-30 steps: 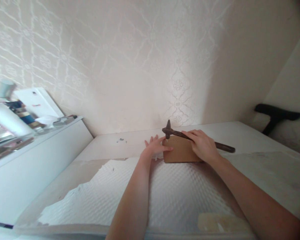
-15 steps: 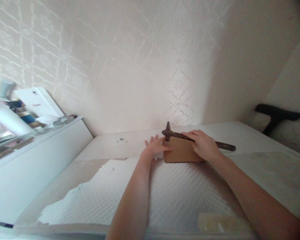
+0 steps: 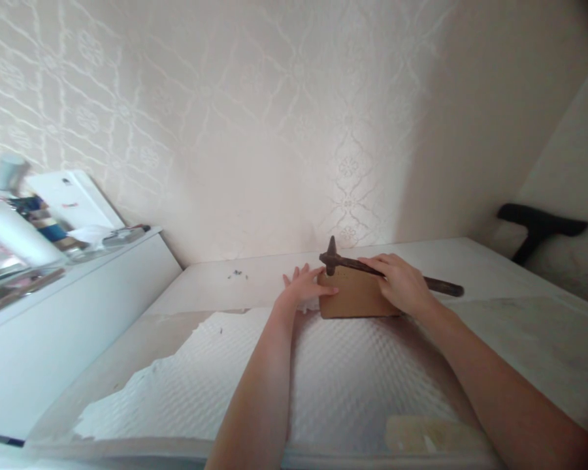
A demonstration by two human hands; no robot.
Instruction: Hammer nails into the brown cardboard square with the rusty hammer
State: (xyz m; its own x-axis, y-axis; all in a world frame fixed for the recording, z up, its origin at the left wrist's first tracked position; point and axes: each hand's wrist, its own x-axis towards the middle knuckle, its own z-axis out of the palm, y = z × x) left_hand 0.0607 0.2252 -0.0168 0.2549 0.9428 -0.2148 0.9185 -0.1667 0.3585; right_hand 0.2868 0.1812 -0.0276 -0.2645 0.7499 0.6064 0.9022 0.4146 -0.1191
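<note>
My right hand [image 3: 402, 285] grips the hammer [image 3: 372, 268] over the board [image 3: 353, 297]; left hand [image 3: 304, 287] fingers spread beside it; nails [image 3: 237, 275] lie beyond on the white worktop [image 3: 470, 261].

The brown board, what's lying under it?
The board rests on white textured padding on the table. Whatever lies directly beneath it is covered. Both hands touch it.

Dark rusty metal hammer [image 3: 372, 267] head raised slightly off flat brown cardboard piece [image 3: 355, 297], then back near its far left corner. Right hand [image 3: 402, 284] shifted marginally rightward along handle, away from cardboard's left edge.
</note>
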